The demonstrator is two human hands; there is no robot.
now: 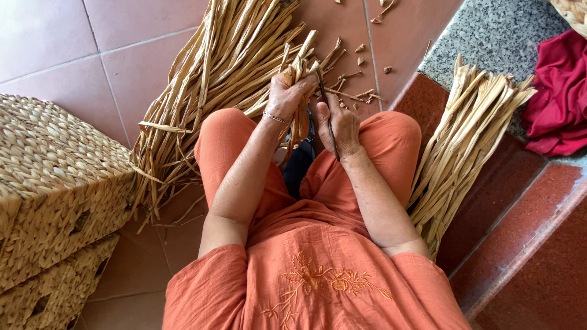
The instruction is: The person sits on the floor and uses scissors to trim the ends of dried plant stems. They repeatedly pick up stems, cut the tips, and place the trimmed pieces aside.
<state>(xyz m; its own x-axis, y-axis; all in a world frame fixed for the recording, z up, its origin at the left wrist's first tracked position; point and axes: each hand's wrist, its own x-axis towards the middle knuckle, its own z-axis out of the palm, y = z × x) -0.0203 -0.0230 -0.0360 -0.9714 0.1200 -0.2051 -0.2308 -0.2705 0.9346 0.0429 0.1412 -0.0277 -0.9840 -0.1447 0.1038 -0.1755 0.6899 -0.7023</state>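
My left hand (pixel 287 96) grips a small bunch of dried straw strips (pixel 301 64) by their cut ends, held between my knees. My right hand (pixel 340 125) holds a thin dark blade tool (pixel 325 101) upright, its tip next to the bunch. A thin bracelet sits on my left wrist. A large loose pile of the same dried strips (pixel 214 79) lies on the tiled floor ahead and to my left. A second, tidier bundle of strips (pixel 465 134) leans beside my right leg against the step.
Two woven straw baskets (pixel 55 183) stand stacked at my left. A red cloth (pixel 559 98) lies on the granite ledge (pixel 489 36) at upper right. Small cut scraps (pixel 361 58) dot the tiles ahead. A red stone step (pixel 526 244) runs along my right.
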